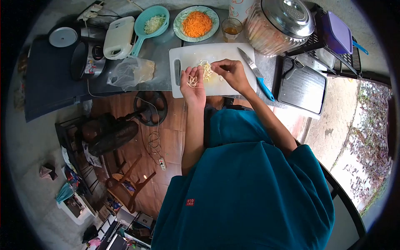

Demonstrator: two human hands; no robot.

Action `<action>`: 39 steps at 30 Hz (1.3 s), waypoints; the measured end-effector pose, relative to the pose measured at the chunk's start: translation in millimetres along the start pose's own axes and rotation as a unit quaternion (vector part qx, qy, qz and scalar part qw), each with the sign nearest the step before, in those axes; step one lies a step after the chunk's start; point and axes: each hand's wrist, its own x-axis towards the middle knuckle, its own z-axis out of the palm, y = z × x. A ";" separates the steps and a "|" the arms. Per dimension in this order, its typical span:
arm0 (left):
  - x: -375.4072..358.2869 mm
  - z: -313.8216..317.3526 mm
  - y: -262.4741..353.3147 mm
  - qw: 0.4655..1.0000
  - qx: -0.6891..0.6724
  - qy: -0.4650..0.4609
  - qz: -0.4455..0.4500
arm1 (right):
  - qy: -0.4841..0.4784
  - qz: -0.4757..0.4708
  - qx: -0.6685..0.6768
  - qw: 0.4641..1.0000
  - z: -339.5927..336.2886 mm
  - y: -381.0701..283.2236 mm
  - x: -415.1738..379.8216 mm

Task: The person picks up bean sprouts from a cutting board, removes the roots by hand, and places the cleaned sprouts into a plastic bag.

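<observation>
My left hand (193,87) is turned palm up with its fingers curled, cradling several small pale curved slices (192,81). More pale yellowish slices (206,71) lie in a loose pile on the white cutting board (187,54), between my two hands. At the pile's right edge my right hand (234,75) has its thumb and fingertips pinched together; what is between them is too small to make out. A knife (252,64) with a blue handle rests across the board's right edge, its handle reaching onto the counter.
Behind the board stand a plate of shredded orange vegetable (197,23), a green strainer (141,34) with chopped pale pieces, a glass (231,30) and a large lidded jar (271,31). A plastic bag (132,73) lies left. A grill pan (303,85) sits right.
</observation>
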 end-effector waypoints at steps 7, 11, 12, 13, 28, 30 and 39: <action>-1.8 -25.6 14.3 1.000 0.023 0.010 0.012 | -0.042 0.022 -0.191 0.980 10.9 59.2 32.2; -1.4 -29.4 12.7 0.996 0.064 0.065 0.023 | -0.046 0.000 -0.189 0.981 19.3 62.2 36.5; -0.1 -35.6 12.6 0.993 0.114 0.040 0.003 | -0.050 0.000 -0.189 0.981 21.0 53.7 34.2; -1.4 -34.2 13.2 0.986 0.163 0.015 -0.017 | -0.059 0.011 -0.179 0.982 21.0 34.8 29.5; 2.2 -0.7 -2.1 0.912 0.403 -0.070 -0.037 | -0.073 -0.067 -0.197 0.975 -0.8 -16.9 9.0; 2.2 0.0 -3.0 0.916 0.393 -0.077 -0.032 | -0.057 -0.064 -0.186 0.979 -0.2 -14.0 8.6; 13.4 -25.0 -17.2 0.882 0.460 -0.008 0.101 | -0.049 0.024 -0.149 0.987 -2.7 9.6 -1.8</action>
